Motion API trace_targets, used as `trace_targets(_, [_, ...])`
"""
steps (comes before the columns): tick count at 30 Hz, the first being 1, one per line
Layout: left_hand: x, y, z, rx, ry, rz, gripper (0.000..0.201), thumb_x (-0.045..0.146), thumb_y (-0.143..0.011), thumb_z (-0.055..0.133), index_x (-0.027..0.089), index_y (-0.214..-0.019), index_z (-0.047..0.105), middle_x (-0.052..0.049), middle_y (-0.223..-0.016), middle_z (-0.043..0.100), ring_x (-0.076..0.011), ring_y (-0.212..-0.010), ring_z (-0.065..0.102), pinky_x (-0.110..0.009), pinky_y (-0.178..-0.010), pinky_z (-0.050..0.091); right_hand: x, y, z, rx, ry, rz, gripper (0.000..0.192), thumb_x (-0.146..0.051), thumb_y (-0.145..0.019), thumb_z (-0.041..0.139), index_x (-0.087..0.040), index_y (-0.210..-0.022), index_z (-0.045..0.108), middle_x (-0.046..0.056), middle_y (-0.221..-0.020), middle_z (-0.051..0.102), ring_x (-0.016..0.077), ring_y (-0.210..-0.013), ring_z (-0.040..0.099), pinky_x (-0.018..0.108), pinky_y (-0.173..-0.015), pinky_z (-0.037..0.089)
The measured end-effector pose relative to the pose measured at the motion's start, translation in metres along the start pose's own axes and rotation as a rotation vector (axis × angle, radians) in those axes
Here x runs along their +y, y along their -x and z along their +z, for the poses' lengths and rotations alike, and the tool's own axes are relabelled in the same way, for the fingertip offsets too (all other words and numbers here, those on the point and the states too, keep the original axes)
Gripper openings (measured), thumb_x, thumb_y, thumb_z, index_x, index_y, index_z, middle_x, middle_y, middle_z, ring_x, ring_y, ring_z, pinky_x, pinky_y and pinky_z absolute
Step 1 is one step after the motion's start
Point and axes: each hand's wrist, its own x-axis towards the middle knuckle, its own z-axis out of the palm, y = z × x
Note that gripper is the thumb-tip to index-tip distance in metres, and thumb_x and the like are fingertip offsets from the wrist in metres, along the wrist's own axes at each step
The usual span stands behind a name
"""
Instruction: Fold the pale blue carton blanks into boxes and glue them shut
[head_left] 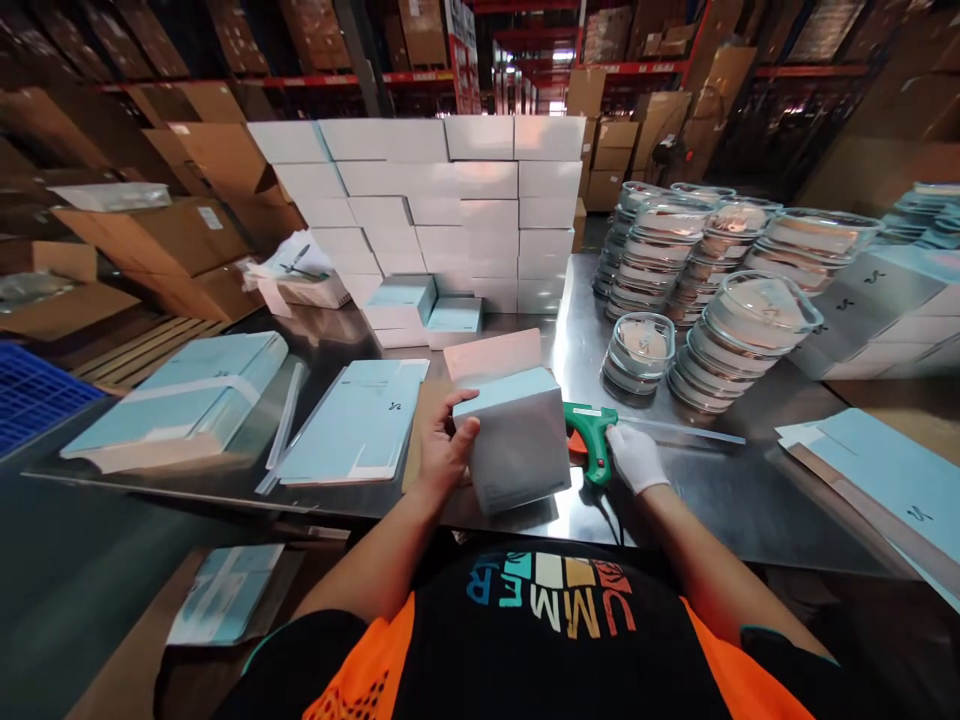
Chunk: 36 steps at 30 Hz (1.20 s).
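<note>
My bare left hand grips a small box by its left side, thumb on the near face and fingers over the top edge. The box has a pale blue top and a white front that looks grey in shadow. My right hand, in a white glove, has its fingertips closed at the rear of a green glue gun with an orange trigger. A long clear glue stick sticks out behind the gun. The gun's nozzle is hidden behind the box. Beneath the box lies a flat cardboard piece.
A wall of white boxes stands at the back. Stacked glass containers with lids fill the right rear. Flat blue sheets and a strapped blue bundle lie left; more blue sheets lie right. The cord hangs near the table edge.
</note>
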Motion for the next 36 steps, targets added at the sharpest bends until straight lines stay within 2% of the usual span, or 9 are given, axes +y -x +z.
trace_targets(3, [-0.002, 0.001, 0.003, -0.047, -0.002, -0.006, 0.071, 0.082, -0.079, 0.083, 0.022, -0.115, 0.08, -0.006, -0.096, 0.076, -0.0199, -0.076, 0.064, -0.03, -0.067, 0.05, -0.018, 0.0, 0.003, 0.065, -0.037, -0.074, 0.058, -0.072, -0.086, 0.076, -0.022, -0.116, 0.074, 0.015, -0.118, 0.082, 0.0305, -0.101, 0.078, 0.041, -0.083, 0.064])
trace_targets(7, [-0.007, 0.0, 0.011, -0.141, -0.012, 0.07, 0.062, 0.078, -0.083, 0.083, 0.023, -0.112, 0.082, -0.008, -0.098, 0.077, -0.024, -0.085, 0.069, -0.034, -0.075, 0.055, -0.065, 0.007, 0.033, -0.254, -0.247, -0.196, 0.088, -0.078, -0.084, 0.076, -0.025, -0.152, 0.059, 0.016, -0.156, 0.068, 0.0321, -0.131, 0.071, 0.049, -0.11, 0.06])
trace_targets(13, [-0.03, -0.008, 0.014, -0.167, 0.041, 0.271, 0.05, 0.068, -0.085, 0.088, 0.024, -0.104, 0.073, -0.013, -0.127, 0.074, -0.0314, -0.123, 0.073, -0.046, -0.107, 0.055, -0.083, 0.003, 0.043, -0.524, -0.131, -0.309, 0.09, -0.07, -0.075, 0.091, -0.023, -0.146, 0.064, 0.016, -0.158, 0.066, 0.038, -0.147, 0.061, 0.057, -0.128, 0.046])
trace_targets(17, [-0.033, -0.016, 0.012, -0.136, 0.155, 0.341, 0.056, 0.065, -0.08, 0.094, 0.027, -0.109, 0.066, -0.006, -0.111, 0.078, -0.0294, -0.121, 0.077, -0.049, -0.111, 0.056, -0.066, 0.001, 0.03, -0.549, 0.009, -0.532, 0.069, -0.064, -0.076, 0.097, -0.023, -0.126, 0.075, 0.019, -0.173, 0.052, 0.0395, -0.166, 0.043, 0.061, -0.137, 0.03])
trace_targets(24, [-0.002, -0.023, 0.0, -0.376, 0.007, 0.292, 0.042, 0.071, -0.092, 0.079, 0.03, -0.091, 0.086, -0.013, -0.102, 0.086, -0.0396, -0.127, 0.075, -0.07, -0.12, 0.049, -0.066, 0.018, 0.033, -0.588, -0.017, -0.563, 0.035, -0.059, -0.098, 0.08, -0.03, -0.118, 0.086, 0.014, -0.163, 0.065, 0.0357, -0.154, 0.059, 0.062, -0.13, 0.044])
trace_targets(28, [-0.008, -0.023, -0.001, -0.351, 0.03, 0.202, 0.055, 0.078, -0.082, 0.085, 0.028, -0.106, 0.085, -0.016, -0.126, 0.084, -0.0399, -0.139, 0.069, -0.065, -0.124, 0.047, -0.056, 0.021, 0.038, -0.474, 0.002, -0.468, 0.066, -0.053, -0.082, 0.093, -0.03, -0.142, 0.076, 0.013, -0.169, 0.058, 0.036, -0.162, 0.05, 0.058, -0.135, 0.039])
trace_targets(31, [-0.028, -0.015, -0.005, -0.191, 0.114, 0.007, 0.111, 0.088, -0.058, 0.094, 0.027, -0.147, 0.068, -0.023, -0.166, 0.06, -0.0413, -0.153, 0.058, -0.057, -0.123, 0.049, -0.044, 0.02, 0.043, -0.34, -0.008, -0.266, 0.107, -0.053, -0.069, 0.099, -0.022, -0.162, 0.055, 0.019, -0.165, 0.061, 0.0373, -0.152, 0.059, 0.055, -0.129, 0.048])
trace_targets(33, [-0.045, -0.002, -0.009, -0.146, 0.144, -0.236, 0.136, 0.088, -0.044, 0.099, 0.027, -0.158, 0.056, -0.026, -0.17, 0.053, -0.0429, -0.15, 0.06, -0.053, -0.115, 0.055, -0.04, 0.015, 0.047, -0.213, -0.076, -0.169, 0.101, -0.056, -0.074, 0.093, -0.018, -0.16, 0.054, 0.021, -0.151, 0.071, 0.0364, -0.138, 0.069, 0.055, -0.122, 0.054])
trace_targets(36, [-0.064, 0.019, -0.003, -0.24, 0.257, -0.58, 0.124, 0.079, -0.048, 0.103, 0.023, -0.151, 0.061, -0.024, -0.15, 0.069, -0.041, -0.134, 0.071, -0.051, -0.105, 0.061, -0.044, 0.0, 0.057, -0.015, -0.221, -0.136, 0.085, -0.057, -0.08, 0.086, -0.019, -0.151, 0.058, 0.018, -0.134, 0.078, 0.0327, -0.122, 0.076, 0.054, -0.115, 0.06])
